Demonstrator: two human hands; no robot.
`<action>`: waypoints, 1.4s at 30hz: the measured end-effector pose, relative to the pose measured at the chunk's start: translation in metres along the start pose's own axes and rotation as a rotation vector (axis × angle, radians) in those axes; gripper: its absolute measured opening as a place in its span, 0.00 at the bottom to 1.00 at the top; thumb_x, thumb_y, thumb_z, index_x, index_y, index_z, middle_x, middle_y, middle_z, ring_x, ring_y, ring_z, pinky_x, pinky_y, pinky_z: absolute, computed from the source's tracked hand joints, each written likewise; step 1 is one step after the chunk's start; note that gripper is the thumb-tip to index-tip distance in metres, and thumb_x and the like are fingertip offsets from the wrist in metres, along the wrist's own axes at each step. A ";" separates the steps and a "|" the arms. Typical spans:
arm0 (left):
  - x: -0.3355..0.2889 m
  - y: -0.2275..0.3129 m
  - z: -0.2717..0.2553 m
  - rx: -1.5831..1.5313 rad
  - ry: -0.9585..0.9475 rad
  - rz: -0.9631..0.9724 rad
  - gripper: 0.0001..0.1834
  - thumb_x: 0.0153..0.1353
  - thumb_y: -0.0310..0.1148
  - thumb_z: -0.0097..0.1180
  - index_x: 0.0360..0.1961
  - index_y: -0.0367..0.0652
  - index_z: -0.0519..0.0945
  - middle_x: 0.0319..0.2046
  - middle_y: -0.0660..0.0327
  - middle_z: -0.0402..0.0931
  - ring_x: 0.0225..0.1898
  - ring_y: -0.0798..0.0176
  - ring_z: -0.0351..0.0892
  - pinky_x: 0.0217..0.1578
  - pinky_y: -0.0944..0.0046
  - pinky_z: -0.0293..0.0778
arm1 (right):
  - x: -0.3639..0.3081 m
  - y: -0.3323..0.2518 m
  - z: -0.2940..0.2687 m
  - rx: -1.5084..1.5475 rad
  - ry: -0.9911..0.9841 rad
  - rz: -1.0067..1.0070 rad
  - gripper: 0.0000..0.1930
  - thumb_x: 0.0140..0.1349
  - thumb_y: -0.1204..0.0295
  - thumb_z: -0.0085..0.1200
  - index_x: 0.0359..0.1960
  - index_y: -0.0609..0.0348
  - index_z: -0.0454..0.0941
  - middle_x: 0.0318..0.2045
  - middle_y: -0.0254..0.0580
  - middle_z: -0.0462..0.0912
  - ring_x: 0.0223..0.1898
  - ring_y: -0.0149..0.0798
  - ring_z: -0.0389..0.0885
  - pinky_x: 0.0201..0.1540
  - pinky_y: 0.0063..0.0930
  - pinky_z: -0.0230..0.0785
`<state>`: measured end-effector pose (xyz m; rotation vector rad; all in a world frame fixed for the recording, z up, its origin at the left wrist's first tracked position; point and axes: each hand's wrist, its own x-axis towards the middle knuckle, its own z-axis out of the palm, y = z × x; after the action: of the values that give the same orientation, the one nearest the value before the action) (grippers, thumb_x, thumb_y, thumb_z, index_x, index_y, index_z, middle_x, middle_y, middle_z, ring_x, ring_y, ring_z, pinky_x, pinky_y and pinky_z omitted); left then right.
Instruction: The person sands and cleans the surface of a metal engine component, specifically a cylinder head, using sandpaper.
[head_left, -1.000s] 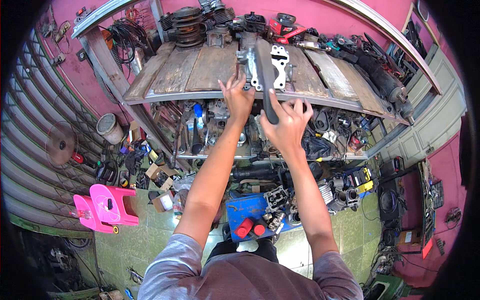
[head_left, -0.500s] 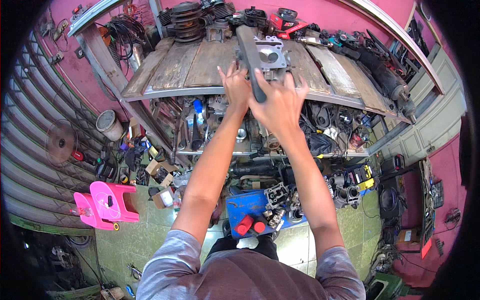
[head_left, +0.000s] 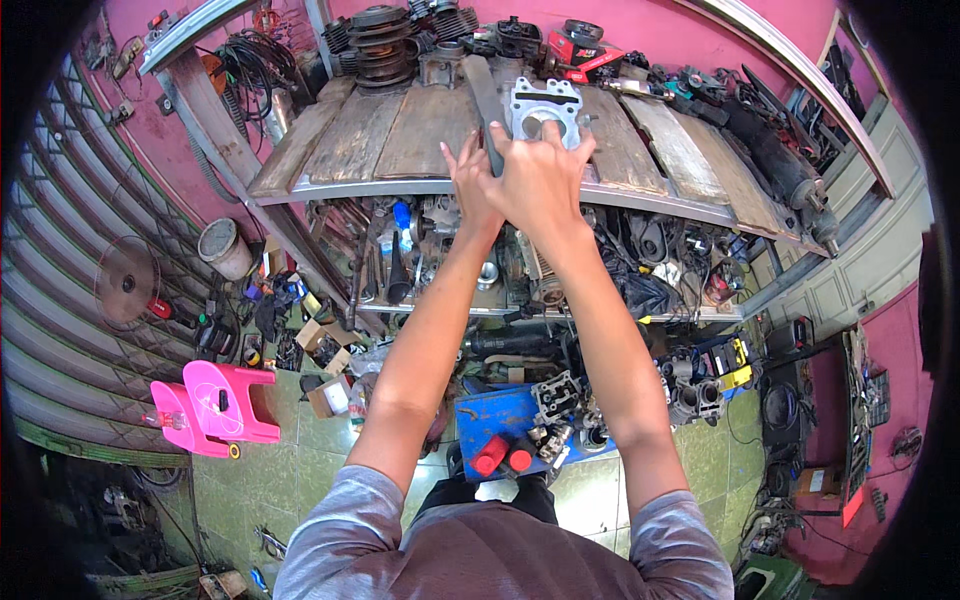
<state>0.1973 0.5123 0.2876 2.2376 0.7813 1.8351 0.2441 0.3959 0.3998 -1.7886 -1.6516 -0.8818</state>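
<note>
An engine cylinder [head_left: 530,92] of pale grey metal rests at the front of the wooden shelf, its flat face and round bore showing. My right hand [head_left: 540,178] lies over its near side, with the index finger reaching onto the bore. The right thumb presses on a long dark-grey bar [head_left: 481,88], which leans along the cylinder's left side; its exact kind is unclear. Close beside the bar's near end, my left hand [head_left: 474,190] has its fingers stretched apart. The wrists nearly meet, and the bar's lower end is partly hidden between my hands.
Stacked finned metal parts [head_left: 378,50] and a red box [head_left: 580,58] stand at the shelf's back. Loose parts crowd the lower shelf. Below are a blue table [head_left: 490,415] holding red-capped containers and engine parts, and a pink plastic chair [head_left: 230,400] at left.
The bar has shifted left and turned narrower to view, uncovering more of the cylinder. My right hand has moved up and left, and the cylinder's face has tilted.
</note>
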 end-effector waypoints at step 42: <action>0.007 -0.006 -0.014 0.128 -0.017 -0.040 0.28 0.49 0.34 0.76 0.50 0.28 0.86 0.46 0.42 0.86 0.66 0.38 0.74 0.75 0.28 0.41 | -0.113 0.023 -0.037 0.223 -0.027 0.083 0.30 0.48 0.62 0.69 0.57 0.51 0.86 0.25 0.41 0.85 0.42 0.42 0.79 0.66 0.59 0.53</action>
<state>0.1827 0.5180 0.2944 2.2922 0.9587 1.7931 0.2600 0.2933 0.3376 -1.7080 -1.6109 -0.6136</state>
